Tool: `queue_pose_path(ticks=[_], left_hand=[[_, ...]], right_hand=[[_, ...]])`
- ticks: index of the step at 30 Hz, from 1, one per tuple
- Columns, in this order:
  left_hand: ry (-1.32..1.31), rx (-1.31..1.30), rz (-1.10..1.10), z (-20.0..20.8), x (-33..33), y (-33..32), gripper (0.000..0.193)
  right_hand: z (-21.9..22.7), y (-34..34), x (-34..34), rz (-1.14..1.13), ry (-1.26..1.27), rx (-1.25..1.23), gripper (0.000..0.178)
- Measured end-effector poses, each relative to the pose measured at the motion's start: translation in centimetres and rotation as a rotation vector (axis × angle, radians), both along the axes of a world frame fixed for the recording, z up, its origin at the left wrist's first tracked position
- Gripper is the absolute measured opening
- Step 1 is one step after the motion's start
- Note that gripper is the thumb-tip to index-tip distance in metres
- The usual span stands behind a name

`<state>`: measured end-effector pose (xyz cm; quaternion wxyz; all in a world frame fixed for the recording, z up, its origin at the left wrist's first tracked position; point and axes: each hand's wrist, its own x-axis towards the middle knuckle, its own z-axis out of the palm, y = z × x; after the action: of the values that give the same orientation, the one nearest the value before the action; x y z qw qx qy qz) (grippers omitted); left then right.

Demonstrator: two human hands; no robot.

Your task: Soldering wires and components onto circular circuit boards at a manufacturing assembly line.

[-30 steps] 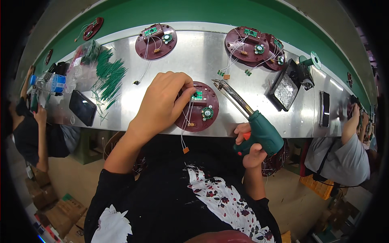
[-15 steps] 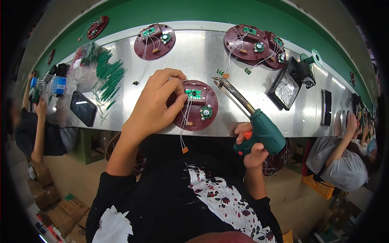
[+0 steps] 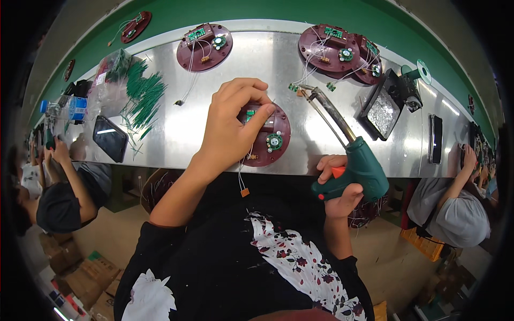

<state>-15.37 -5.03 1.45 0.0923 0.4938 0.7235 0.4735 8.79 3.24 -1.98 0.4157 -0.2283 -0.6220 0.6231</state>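
Maroon disc [image 3: 270,140] on steel desk [image 3: 171,117] | your left hand [image 3: 230,128] pinches its small circuit board [image 3: 251,114] | your right hand [image 3: 338,184] grips green soldering gun [image 3: 353,166], tip raised.

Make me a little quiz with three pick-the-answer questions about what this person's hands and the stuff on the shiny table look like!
1. Where is the left hand?
A. on the dark red round disc nearest the person
B. on the pile of green wires
C. on the black phone

2. What colour is the body of the soldering gun?
A. yellow
B. green
C. white

3. What is the right hand doing?
A. lying flat and empty on the table
B. gripping the soldering gun's handle
C. holding a water bottle

Answers: 1 A, the fingers rest on the small green board on that disc. 2 B, its body is dark green with an orange trigger. 3 B, the fingers wrap the handle, and the metal tip points away over the table.
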Motion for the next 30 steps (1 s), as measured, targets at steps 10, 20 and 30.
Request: queue_pose_path(ticks=[10, 20, 30], left_hand=[[0.023, -0.034, -0.057, -0.4, 0.3, 0.0, 0.014], [-0.144, -0.07, -0.068, -0.7, -0.2, -0.2, 0.016], [-0.17, -0.083, -0.036, -0.7, 0.1, 0.2, 0.016]], right_hand=[[0.4, 0.8, 2.0, -0.069, -0.143, -0.001, 0.09], [0.4, 0.7, 3.2, 0.031, -0.283, -0.025, 0.088], [-0.5, 1.9, 2.9, 0.088, -0.161, 0.048, 0.068]])
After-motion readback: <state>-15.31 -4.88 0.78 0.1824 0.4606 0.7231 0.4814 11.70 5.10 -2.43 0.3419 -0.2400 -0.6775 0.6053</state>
